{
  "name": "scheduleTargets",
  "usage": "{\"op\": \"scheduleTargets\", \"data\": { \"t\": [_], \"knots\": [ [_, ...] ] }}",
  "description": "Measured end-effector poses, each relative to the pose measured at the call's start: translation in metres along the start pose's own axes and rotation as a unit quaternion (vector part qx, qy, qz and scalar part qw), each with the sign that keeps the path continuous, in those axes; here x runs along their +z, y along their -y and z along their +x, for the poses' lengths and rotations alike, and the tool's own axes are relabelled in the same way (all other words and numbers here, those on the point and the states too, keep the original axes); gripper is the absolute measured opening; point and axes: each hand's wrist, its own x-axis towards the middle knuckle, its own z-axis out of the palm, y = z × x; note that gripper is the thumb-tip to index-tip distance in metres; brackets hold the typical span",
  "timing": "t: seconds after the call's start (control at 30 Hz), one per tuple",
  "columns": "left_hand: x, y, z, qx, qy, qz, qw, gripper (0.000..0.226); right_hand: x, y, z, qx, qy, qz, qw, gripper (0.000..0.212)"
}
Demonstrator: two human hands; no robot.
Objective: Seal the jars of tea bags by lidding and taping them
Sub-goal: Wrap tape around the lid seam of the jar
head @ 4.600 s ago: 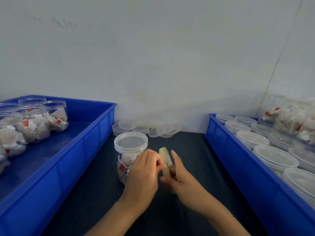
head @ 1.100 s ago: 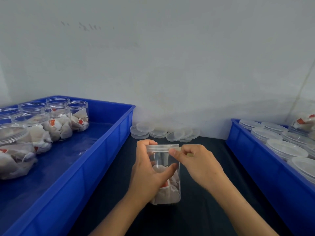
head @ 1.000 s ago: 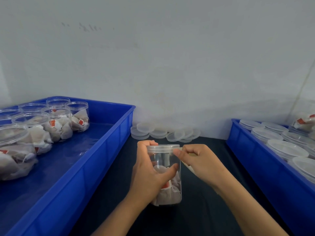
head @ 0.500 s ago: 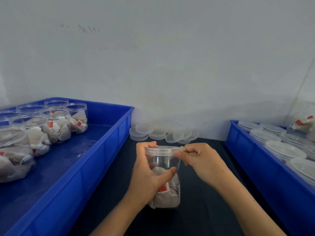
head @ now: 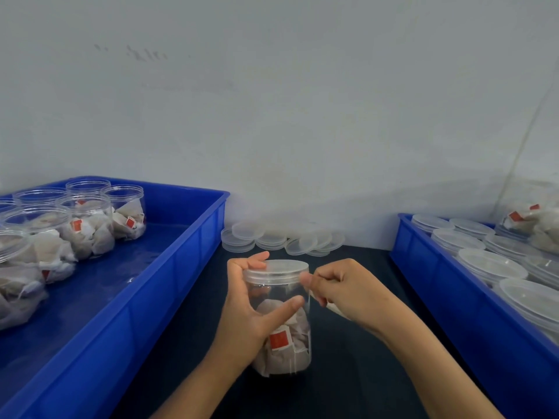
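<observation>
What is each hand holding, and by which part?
The left hand grips the lidded jar round its side wall. The right hand pinches something at the lid's rim, probably tape; it cannot be made out.

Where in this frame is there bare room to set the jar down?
Free: the near floor of the left blue bin, right of its open jars; the dark tabletop between both bins, short of the loose lids. Crowded: the right blue bin, filled with lidded jars.
</observation>
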Motion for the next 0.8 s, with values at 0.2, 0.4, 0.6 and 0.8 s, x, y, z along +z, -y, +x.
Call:
{"op": "scheduleTargets", "data": {
  "t": [0.2, 0.4, 0.6, 0.8],
  "knots": [
    [0.008, -0.004, 0.002, -0.002, -0.06, -0.04, 0.997, 0.07, -0.005, -0.002, 0.002, -0.031, 0.049, -0.025, 0.998, 0.046],
    [-0.008, 0.0, 0.01, -0.007, -0.048, -0.081, 0.996, 0.061, -0.022, 0.0, -0.01, -0.078, 0.122, -0.074, 0.987, 0.021],
    [-0.024, 0.0, 0.014, -0.002, 0.009, -0.078, 0.997, 0.061, -0.021, 0.002, -0.011, 0.047, 0.172, -0.038, 0.983, 0.035],
    [-0.025, 0.001, 0.016, -0.002, 0.022, -0.09, 0.996, 0.057, -0.017, -0.002, -0.008, 0.051, 0.171, -0.044, 0.983, 0.05]
  ]
}}
